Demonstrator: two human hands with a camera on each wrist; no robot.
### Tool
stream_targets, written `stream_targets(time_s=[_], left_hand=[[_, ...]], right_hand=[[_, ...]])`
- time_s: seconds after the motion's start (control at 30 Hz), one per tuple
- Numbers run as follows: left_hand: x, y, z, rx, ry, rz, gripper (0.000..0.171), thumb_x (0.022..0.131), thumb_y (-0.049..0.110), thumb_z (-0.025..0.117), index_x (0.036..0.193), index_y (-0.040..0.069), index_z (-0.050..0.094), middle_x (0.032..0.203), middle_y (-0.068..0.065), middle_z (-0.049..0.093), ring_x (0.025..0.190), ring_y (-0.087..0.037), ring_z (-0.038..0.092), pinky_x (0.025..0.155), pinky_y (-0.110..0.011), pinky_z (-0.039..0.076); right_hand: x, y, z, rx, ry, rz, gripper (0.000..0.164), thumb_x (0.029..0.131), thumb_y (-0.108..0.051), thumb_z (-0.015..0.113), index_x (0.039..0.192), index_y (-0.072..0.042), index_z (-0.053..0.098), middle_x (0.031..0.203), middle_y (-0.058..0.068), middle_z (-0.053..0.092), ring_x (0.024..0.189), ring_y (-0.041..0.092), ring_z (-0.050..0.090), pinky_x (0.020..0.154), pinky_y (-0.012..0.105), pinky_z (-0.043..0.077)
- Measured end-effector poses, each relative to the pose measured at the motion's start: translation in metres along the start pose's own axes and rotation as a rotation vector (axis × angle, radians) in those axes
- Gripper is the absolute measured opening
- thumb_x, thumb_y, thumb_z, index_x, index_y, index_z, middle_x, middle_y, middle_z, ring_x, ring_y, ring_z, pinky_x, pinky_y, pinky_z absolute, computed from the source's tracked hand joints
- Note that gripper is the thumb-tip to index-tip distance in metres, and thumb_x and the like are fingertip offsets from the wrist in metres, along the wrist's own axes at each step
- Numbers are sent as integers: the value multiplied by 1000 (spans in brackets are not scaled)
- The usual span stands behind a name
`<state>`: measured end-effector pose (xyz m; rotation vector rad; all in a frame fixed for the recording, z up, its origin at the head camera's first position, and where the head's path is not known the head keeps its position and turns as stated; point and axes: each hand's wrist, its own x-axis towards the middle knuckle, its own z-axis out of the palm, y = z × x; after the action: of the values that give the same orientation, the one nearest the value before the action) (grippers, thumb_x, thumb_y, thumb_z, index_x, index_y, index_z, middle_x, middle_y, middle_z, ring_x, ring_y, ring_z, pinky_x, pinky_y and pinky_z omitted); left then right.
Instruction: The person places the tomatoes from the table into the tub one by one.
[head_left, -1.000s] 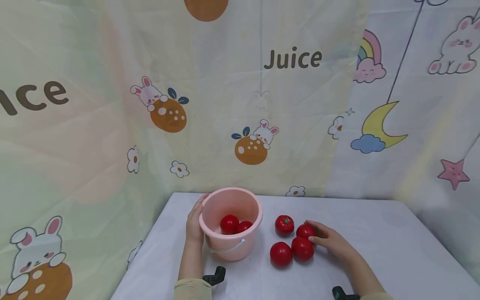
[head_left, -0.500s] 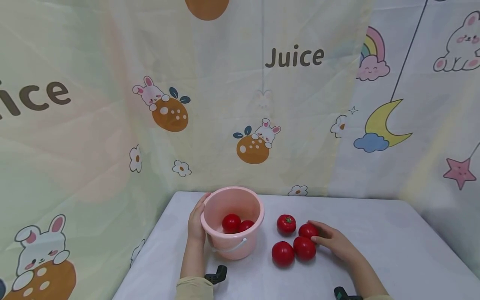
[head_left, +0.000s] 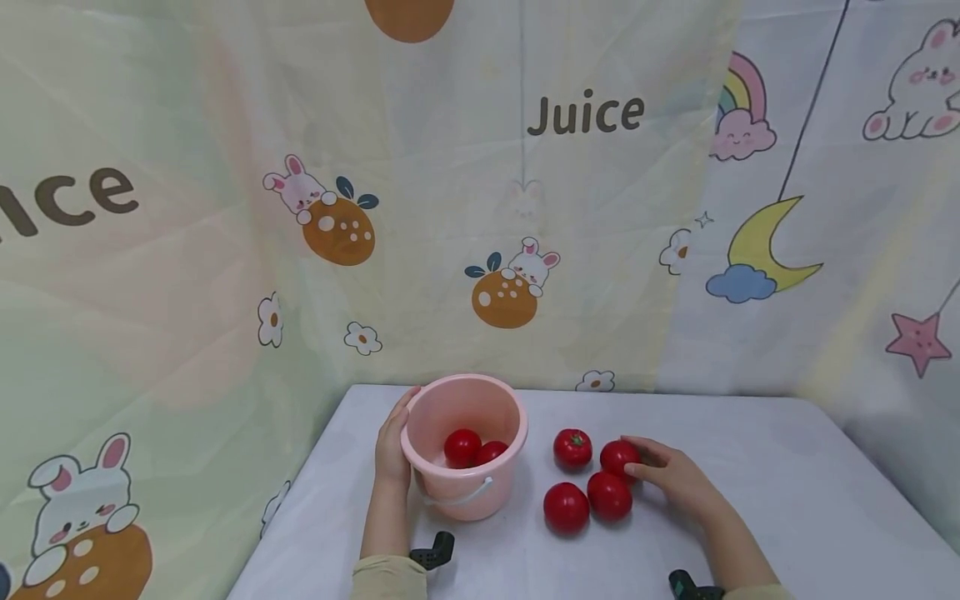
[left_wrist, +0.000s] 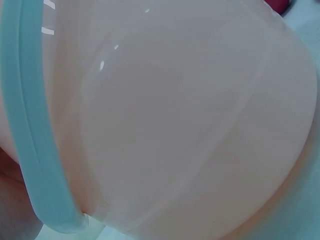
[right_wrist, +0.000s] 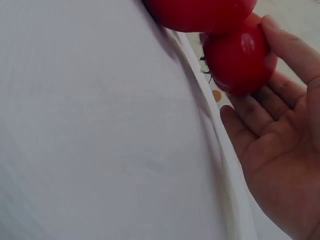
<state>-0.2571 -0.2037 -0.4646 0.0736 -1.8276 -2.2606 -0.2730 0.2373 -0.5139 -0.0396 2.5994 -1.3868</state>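
Observation:
A pink bucket [head_left: 463, 492] stands on the left part of the table, with two red tomatoes [head_left: 462, 447] inside. My left hand [head_left: 392, 446] holds its left side, fingers reaching along the outer wall just under the rim. Filling the left wrist view are the bucket's wall [left_wrist: 175, 110] and its pale blue handle [left_wrist: 30, 120]. On the right, my right hand [head_left: 671, 479] grips a tomato [head_left: 617, 457] between thumb and fingers. That tomato [right_wrist: 237, 62] shows in the right wrist view, with the fingers behind it and the thumb at its side.
Close by the gripped tomato sit three more: one at the back [head_left: 572, 450], one in front [head_left: 566, 508] and one beside it [head_left: 610, 496]. A white cloth covers the table [head_left: 750, 483]. Printed curtains [head_left: 600, 250] hang behind and at both sides.
My right hand has shifted slightly right and away from me, and the tomato in it moves a little off the neighbouring one. The left hand and bucket keep their place.

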Motion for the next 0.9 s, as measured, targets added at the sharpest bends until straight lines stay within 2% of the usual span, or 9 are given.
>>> stream_targets(time_s=[0.2, 0.4, 0.6, 0.8, 0.9], left_hand=[[0, 0, 0, -14, -7, 9, 39, 102, 41, 41, 138, 36, 54, 143, 14, 54, 138, -11, 43, 114, -45, 39], [0, -1, 0, -18, -13, 11, 39, 102, 41, 43, 139, 36, 54, 142, 15, 54, 137, -10, 44, 114, -44, 40], [0, -1, 0, -23, -14, 0, 39, 102, 41, 42, 139, 35, 53, 143, 15, 54, 138, -11, 44, 115, -45, 39], [0, -2, -1, -16, -15, 21, 41, 103, 40, 39, 140, 32, 53, 145, 11, 53, 141, -14, 42, 117, -46, 36], [0, -2, -1, -18, -13, 19, 40, 102, 41, 41, 139, 34, 54, 144, 12, 54, 139, -12, 43, 115, -45, 38]], right_hand=[[-2, -12, -9, 3, 7, 0, 87, 75, -61, 73, 149, -25, 45, 154, 16, 41, 143, 43, 33, 103, 62, 45], [-4, -28, -20, 16, 11, -57, 85, 78, -59, 73, 150, -25, 42, 153, 15, 42, 141, 42, 36, 100, 58, 49], [-4, -42, -31, 24, -2, -101, 84, 80, -57, 73, 150, -26, 40, 153, 14, 42, 140, 41, 37, 101, 61, 47], [-5, -57, -39, 28, -1, -134, 81, 82, -54, 72, 151, -27, 39, 152, 15, 43, 139, 41, 38, 100, 62, 47], [-4, -65, -44, 31, 1, -149, 80, 82, -54, 72, 151, -29, 39, 152, 14, 43, 139, 41, 38, 100, 62, 47]])
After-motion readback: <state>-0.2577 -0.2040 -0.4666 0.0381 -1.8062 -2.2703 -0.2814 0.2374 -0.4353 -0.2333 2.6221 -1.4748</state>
